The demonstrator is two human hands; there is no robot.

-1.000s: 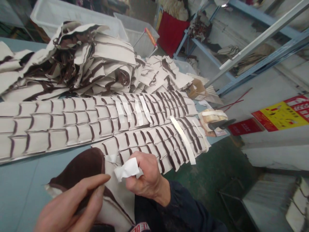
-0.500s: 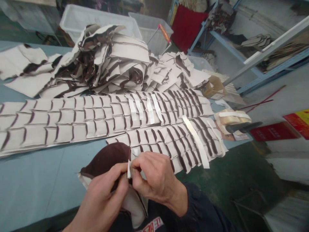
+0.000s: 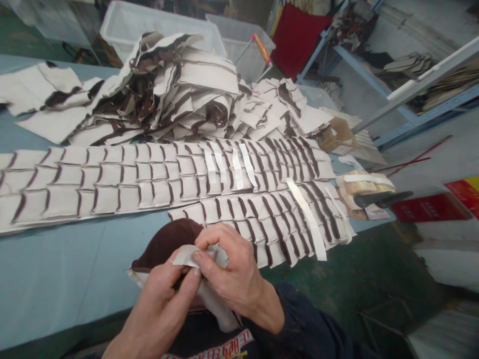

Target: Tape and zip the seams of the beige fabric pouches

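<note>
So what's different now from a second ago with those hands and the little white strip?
The left hand has come up to meet the right hand; both now pinch the small white paper strip, which the right held alone before, curled. It now lies flat over the brown-and-cream fabric piece. The overlapping rows of cream pieces on the blue table stayed put.
</note>
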